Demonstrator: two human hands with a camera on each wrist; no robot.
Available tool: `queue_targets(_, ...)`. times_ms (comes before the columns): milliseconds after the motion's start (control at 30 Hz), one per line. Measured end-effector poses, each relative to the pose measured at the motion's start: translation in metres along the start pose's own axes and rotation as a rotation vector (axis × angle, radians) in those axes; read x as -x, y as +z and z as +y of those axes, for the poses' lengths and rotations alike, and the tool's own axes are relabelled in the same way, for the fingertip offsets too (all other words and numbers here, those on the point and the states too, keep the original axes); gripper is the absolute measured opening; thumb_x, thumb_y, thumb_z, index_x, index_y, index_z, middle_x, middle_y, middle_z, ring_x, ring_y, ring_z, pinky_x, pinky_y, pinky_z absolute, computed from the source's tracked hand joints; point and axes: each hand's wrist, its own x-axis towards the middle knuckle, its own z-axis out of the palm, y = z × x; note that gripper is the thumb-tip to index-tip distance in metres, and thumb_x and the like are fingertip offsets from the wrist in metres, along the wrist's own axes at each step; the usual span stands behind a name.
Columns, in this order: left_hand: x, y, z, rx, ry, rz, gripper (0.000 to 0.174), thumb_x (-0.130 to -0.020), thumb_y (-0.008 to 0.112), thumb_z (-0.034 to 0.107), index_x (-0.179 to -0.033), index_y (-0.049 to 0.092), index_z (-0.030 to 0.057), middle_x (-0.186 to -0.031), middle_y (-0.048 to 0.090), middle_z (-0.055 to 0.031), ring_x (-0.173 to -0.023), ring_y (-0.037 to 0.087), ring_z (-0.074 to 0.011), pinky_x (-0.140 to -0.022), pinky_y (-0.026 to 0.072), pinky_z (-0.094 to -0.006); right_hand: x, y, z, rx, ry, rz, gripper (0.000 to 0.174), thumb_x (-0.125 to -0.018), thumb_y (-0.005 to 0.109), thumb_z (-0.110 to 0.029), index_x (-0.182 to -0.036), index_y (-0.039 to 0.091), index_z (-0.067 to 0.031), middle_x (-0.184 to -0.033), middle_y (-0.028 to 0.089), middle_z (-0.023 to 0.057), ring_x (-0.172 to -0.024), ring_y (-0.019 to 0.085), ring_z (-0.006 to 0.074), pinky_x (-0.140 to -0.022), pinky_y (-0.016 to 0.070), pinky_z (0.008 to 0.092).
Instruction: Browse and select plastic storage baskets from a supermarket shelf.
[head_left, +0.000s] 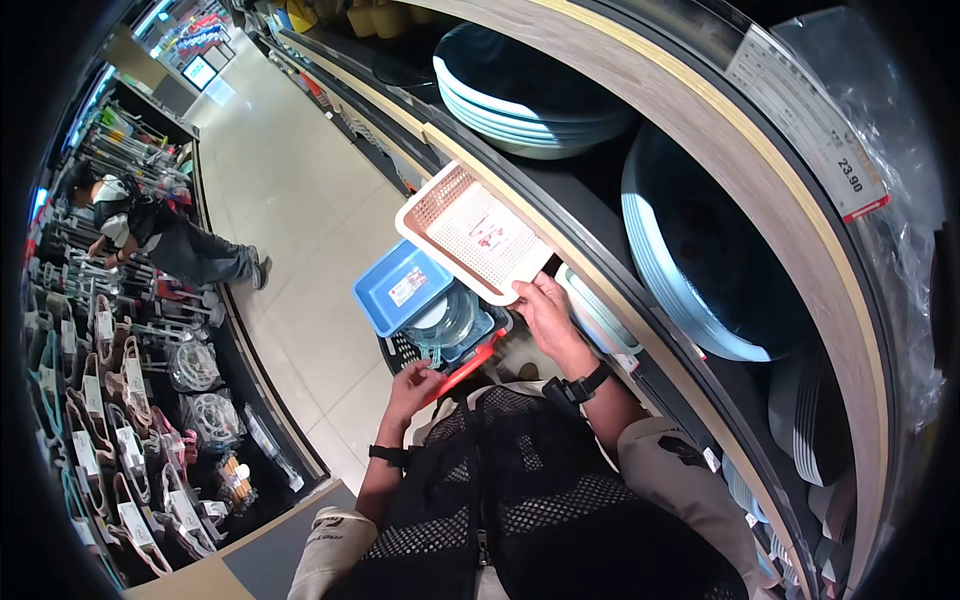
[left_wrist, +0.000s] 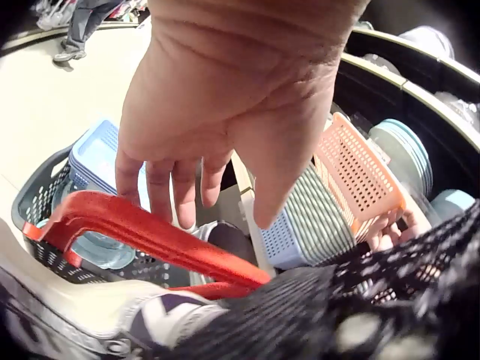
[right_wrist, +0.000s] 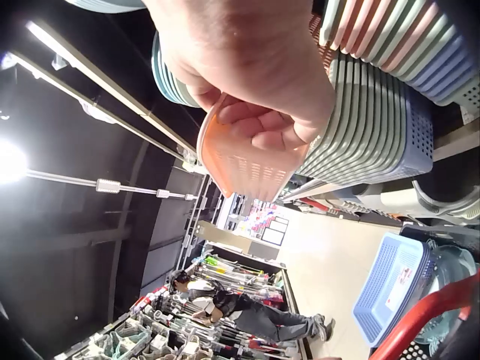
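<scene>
My right hand [head_left: 545, 315] pinches the near rim of a peach-pink plastic basket [head_left: 480, 232] with a perforated base and a label inside. In the right wrist view, the fingers curl over the rim of this basket [right_wrist: 251, 165]. My left hand [left_wrist: 232, 112] hangs relaxed over the red handle [left_wrist: 161, 236] of a black shopping basket [left_wrist: 37, 184], with fingers extended and nothing gripped. Inside the shopping basket lie blue plastic baskets [head_left: 402, 288] with a label and clear bluish containers [head_left: 462, 318]. Part of the handle is hidden behind the left hand in the head view.
Shelves on the right hold stacked basins [head_left: 530, 110] and nested green and blue baskets [right_wrist: 360, 120]. A wooden shelf edge [head_left: 600, 255] runs close beside my right hand. Across the tiled aisle [head_left: 300, 200], a person [head_left: 165, 230] stands at a rack of hanging goods.
</scene>
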Motion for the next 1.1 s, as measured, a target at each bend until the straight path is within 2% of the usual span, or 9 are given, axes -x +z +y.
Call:
queue_targets(100, -0.002, 0.0, -0.037, -0.307, 0.089, -0.116, 0.057, -0.087, 0.083, 0.016, -0.131, 0.054, -0.0035, -0.115, 0.068, -0.0083, -0.1, 0.067, -0.0172, -0.094, 0.0551, -0.0319, -0.008, -0.015, 0.007, 0.143, -0.005, -0.037, 0.016, -0.098, 0.062, -0.01, -0.11, 0.067, -0.0022, -0.107, 0.072, 0.0056, -0.092, 0.066, 0.0104, -0.08, 0.0536, 0.028)
queue_targets(200, 0.009, 0.002, -0.034, -0.789, 0.086, -0.089, 0.057, -0.084, 0.084, 0.036, -0.122, 0.065, -0.0015, -0.101, 0.074, -0.0132, -0.093, 0.071, -0.0221, -0.084, 0.0552, -0.0372, -0.011, -0.016, 0.008, 0.216, -0.045, -0.079, 0.017, -0.097, 0.065, -0.013, -0.108, 0.07, -0.0013, -0.1, 0.073, 0.0039, -0.087, 0.065, 0.0085, -0.078, 0.0527, 0.0266)
queue_targets(233, 0.007, 0.0, -0.036, -0.793, 0.09, -0.093, 0.057, -0.084, 0.084, 0.036, -0.122, 0.065, -0.0015, -0.101, 0.074, -0.0132, -0.093, 0.071, -0.0221, -0.084, 0.0552, -0.0372, -0.008, -0.011, 0.003, 0.221, -0.035, -0.073, 0.018, -0.097, 0.065, -0.014, -0.108, 0.071, -0.0008, -0.099, 0.073, 0.0035, -0.084, 0.064, 0.0079, -0.075, 0.0518, 0.0258)
queue_targets(300, -0.003, 0.0, -0.039, -0.849, 0.039, -0.055, 0.051, -0.084, 0.078, 0.044, -0.11, 0.073, 0.0006, -0.09, 0.074, -0.0208, -0.089, 0.073, -0.0316, -0.079, 0.0553, -0.0408, -0.008, -0.008, -0.003, 0.269, -0.023, -0.064, 0.023, -0.098, 0.066, -0.017, -0.111, 0.072, 0.0003, -0.097, 0.073, 0.0026, -0.08, 0.063, 0.0065, -0.072, 0.0498, 0.0244)
queue_targets(400, -0.015, 0.003, -0.042, -0.985, -0.03, -0.067, 0.044, -0.085, 0.073, 0.042, -0.101, 0.075, 0.0018, -0.086, 0.072, -0.0249, -0.087, 0.071, -0.0403, -0.078, 0.0558, -0.0446, -0.009, -0.011, -0.003, 0.283, 0.008, -0.055, 0.024, -0.099, 0.067, -0.019, -0.111, 0.073, 0.0002, -0.096, 0.073, 0.002, -0.08, 0.063, 0.0059, -0.071, 0.0498, 0.0243)
queue_targets(433, -0.015, 0.003, -0.046, -0.971, 0.022, -0.006, 0.037, -0.083, 0.071, 0.037, -0.091, 0.076, 0.0015, -0.079, 0.069, -0.0271, -0.084, 0.069, -0.0436, -0.075, 0.0558, -0.0471, -0.012, -0.013, -0.002, 0.303, 0.01, -0.077, 0.026, -0.099, 0.068, -0.021, -0.112, 0.073, 0.0004, -0.096, 0.074, 0.0027, -0.08, 0.064, 0.0061, -0.071, 0.0505, 0.0242)
queue_targets(567, -0.017, -0.001, -0.056, -1.036, 0.113, 0.094, 0.032, -0.079, 0.073, 0.033, -0.082, 0.075, 0.0018, -0.077, 0.067, -0.0275, -0.078, 0.068, -0.0441, -0.071, 0.0554, -0.0484, -0.016, -0.018, -0.007, 0.367, 0.014, -0.112, 0.026, -0.097, 0.07, -0.02, -0.11, 0.073, 0.0022, -0.098, 0.075, 0.0049, -0.084, 0.068, 0.009, -0.075, 0.0541, 0.0256)
queue_targets(867, -0.021, -0.007, -0.057, -0.985, 0.135, 0.092, 0.025, -0.077, 0.068, 0.026, -0.079, 0.074, 0.0012, -0.075, 0.066, -0.0278, -0.076, 0.067, -0.0443, -0.071, 0.0546, -0.0488, -0.022, -0.017, -0.02, 0.466, 0.032, -0.125, 0.029, -0.096, 0.07, -0.015, -0.116, 0.071, 0.0062, -0.104, 0.075, 0.0105, -0.089, 0.071, 0.0141, -0.083, 0.0579, 0.0291)
queue_targets(1100, -0.029, -0.009, -0.053, -1.045, 0.153, 0.1, 0.022, -0.076, 0.067, 0.023, -0.079, 0.074, 0.002, -0.075, 0.066, -0.0274, -0.077, 0.067, -0.0443, -0.073, 0.0548, -0.0483, -0.031, -0.026, -0.02, 0.368, 0.066, -0.098, 0.029, -0.099, 0.065, -0.021, -0.116, 0.07, 0.0018, -0.108, 0.074, 0.0093, -0.092, 0.069, 0.0124, -0.085, 0.0536, 0.0279)
